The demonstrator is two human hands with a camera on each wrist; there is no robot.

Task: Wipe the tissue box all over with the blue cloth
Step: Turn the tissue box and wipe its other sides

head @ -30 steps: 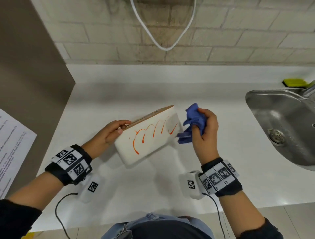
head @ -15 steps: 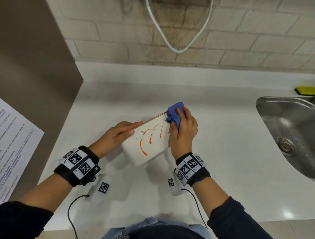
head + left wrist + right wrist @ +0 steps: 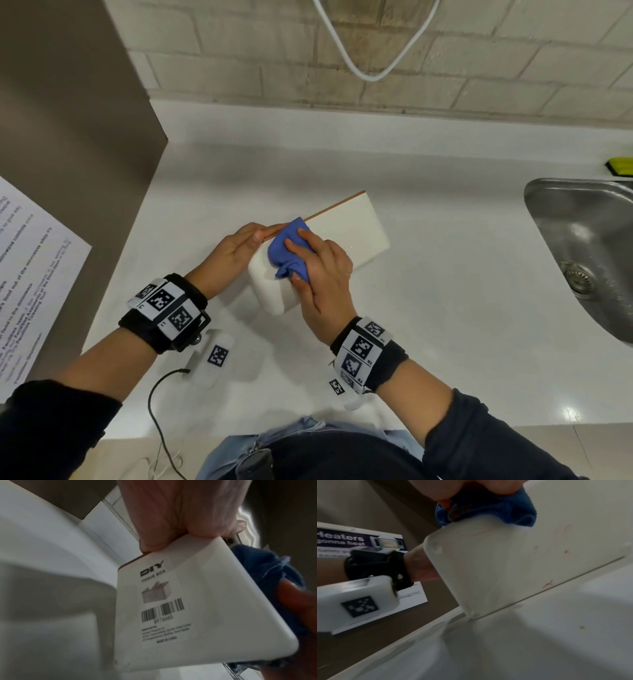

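Note:
A white tissue box [image 3: 349, 236] with a thin wooden top edge stands tilted on the white counter [image 3: 445, 308]. My left hand [image 3: 239, 245] grips its near-left end at the top edge; the left wrist view shows that end's label [image 3: 163, 601] under my left hand [image 3: 180, 513]. My right hand [image 3: 318, 270] grips a bunched blue cloth [image 3: 287, 253] and presses it on the left part of the box's broad face. The right wrist view shows the cloth [image 3: 488, 511] on the box [image 3: 522, 563], with only faint reddish traces left on the face.
A steel sink [image 3: 589, 250] lies at the right, with a yellow sponge [image 3: 620, 167] behind it. A brown cabinet side [image 3: 68, 154] with a printed sheet [image 3: 24, 274] bounds the left. A white cord [image 3: 370, 68] hangs on the brick wall.
My right hand brought the cloth onto the box's right end and swept it leftward across the face. The orange scribbles seen earlier are gone from the face. The left hand kept its hold.

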